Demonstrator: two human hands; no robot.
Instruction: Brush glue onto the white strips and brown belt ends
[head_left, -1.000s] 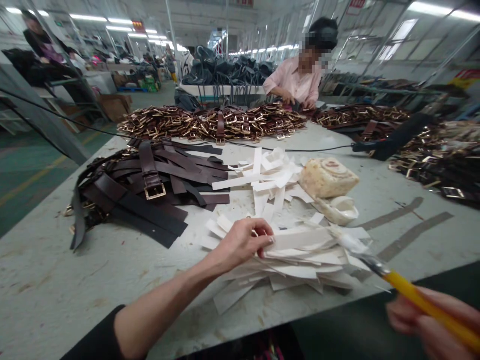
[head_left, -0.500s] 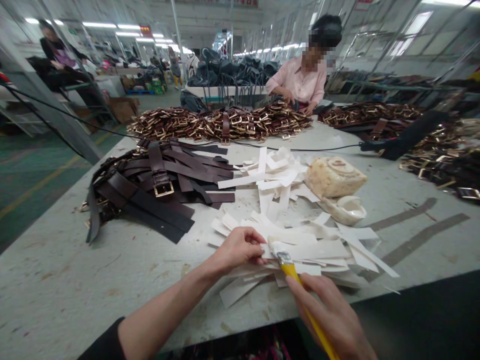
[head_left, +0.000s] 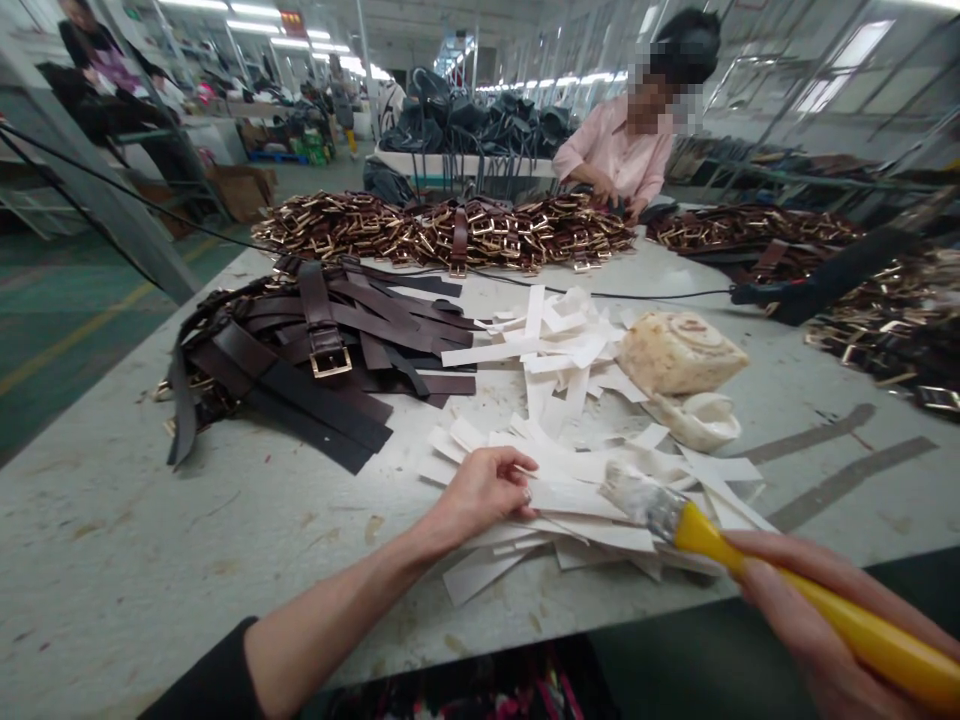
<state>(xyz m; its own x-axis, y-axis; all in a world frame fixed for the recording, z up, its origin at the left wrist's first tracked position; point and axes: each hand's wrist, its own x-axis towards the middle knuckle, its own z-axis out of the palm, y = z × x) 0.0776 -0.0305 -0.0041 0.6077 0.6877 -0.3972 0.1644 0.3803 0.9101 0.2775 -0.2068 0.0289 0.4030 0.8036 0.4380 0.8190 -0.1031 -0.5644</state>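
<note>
My left hand (head_left: 484, 492) rests on a heap of white strips (head_left: 600, 495) at the table's near edge, its fingers curled and pressing the top strip down. My right hand (head_left: 814, 630) grips the yellow handle of a brush (head_left: 757, 565). The brush's pale bristles lie on the strip just right of my left fingers. More white strips (head_left: 551, 345) lie scattered farther back.
A pile of dark brown belts (head_left: 315, 350) with a gold buckle lies at the left. A lumpy beige block (head_left: 679, 352) and a white dish (head_left: 701, 420) sit right of the strips. Heaps of buckled belts (head_left: 450, 230) cover the far table, where a person in pink (head_left: 619, 155) works.
The brush swept in from the right to my left fingers, then drew back rightward along the strip. My left hand stayed pressed on the heap.
</note>
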